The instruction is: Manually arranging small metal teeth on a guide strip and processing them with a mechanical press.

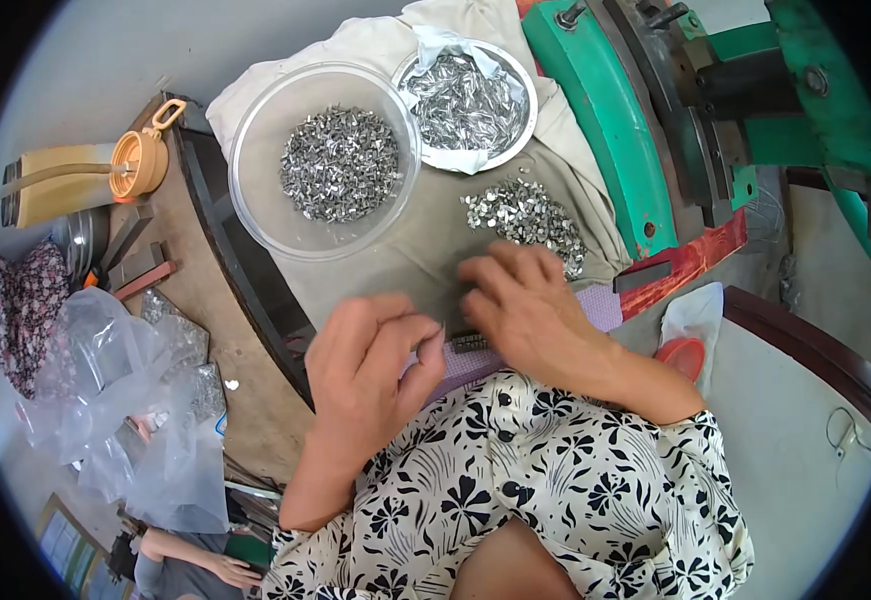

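My left hand (pixel 367 365) is closed in a pinch above the cloth-covered work surface. A thin silvery sliver shows at its fingertips, too small to name. My right hand (pixel 525 305) is slightly blurred, its fingers bent and apart, with nothing visible in them. Just beyond it lies a loose pile of small shiny metal pieces (pixel 535 222). A short dark metal strip (pixel 470 343) lies between my hands, partly covered by the right one. Farther off stand a clear plastic bowl (pixel 245 190) of small metal bits and a white-rimmed bowl (pixel 527 125) of slender silvery pieces.
At the right stands a green machine frame (pixel 605 130) on a red base (pixel 690 262). An orange-lidded container (pixel 138 165), clear plastic bags (pixel 145 400) and metal blocks (pixel 135 268) are on the left. Another person's hand (pixel 230 570) shows at the lower left.
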`<state>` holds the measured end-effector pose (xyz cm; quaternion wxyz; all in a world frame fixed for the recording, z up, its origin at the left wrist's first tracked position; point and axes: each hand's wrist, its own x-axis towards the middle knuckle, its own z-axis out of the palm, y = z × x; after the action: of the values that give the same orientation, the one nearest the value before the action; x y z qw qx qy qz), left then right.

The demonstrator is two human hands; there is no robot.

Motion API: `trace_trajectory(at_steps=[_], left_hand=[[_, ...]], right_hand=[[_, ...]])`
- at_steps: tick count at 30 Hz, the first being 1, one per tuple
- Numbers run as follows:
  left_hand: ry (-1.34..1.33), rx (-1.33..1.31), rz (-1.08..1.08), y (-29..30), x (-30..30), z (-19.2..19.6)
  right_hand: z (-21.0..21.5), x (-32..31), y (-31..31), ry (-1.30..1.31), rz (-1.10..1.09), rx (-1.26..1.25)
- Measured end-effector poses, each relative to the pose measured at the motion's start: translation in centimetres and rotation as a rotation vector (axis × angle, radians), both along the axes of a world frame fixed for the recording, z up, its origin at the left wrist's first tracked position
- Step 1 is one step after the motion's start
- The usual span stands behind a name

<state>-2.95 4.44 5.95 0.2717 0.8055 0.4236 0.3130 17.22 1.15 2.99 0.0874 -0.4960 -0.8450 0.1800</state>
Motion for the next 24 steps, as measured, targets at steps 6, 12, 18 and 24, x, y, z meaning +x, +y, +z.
trace_trajectory(at_steps=[6,12,18,24], left_hand=[[-0.007,0.293,-0.054,7.1,4.4,0.7],[0.203,0.414,-0.124,10.5,7.5,-0.6],[0.013,0.147,-0.25,4.9,4.8,-0.4],[0.1,-0.101,-0.274,-2.0,0.4,-4.4]], right_hand=[[1.1,2.3,4.2,0.056,-0.282,0.282],[0.1,4.5,8.8,0.023,-0.296,0.545],[1.0,6.9,2.0,0.187,-0.297,0.304],[-0.4,7.9,-5.7,0.214,-0.281,0.103]])
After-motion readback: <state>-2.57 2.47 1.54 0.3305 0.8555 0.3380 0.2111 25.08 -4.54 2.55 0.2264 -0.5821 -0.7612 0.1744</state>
